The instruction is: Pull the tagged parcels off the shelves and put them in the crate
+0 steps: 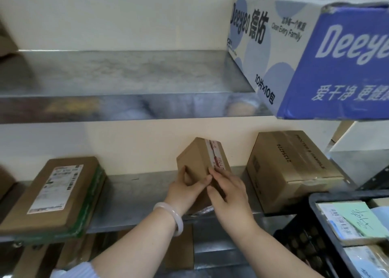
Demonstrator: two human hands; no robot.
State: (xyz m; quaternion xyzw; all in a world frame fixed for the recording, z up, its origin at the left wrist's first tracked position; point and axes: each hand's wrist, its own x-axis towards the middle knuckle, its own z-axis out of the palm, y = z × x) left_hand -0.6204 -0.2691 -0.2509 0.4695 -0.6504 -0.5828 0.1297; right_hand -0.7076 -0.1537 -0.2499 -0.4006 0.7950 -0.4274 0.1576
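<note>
The small parcel (197, 162) stands tilted at the front of the middle shelf (136, 193), held from both sides. The left grip (185, 186) curls round its near left edge, and the right grip (226, 190) wraps the taped right side. Whether its lower end rests on the shelf I cannot tell. To do this well, I would keep both thumbs firm and lift clear of the brown box (294, 172) nearby. Then swing right and down to the black crate (341, 195), laying it flat on the parcels inside.
</note>
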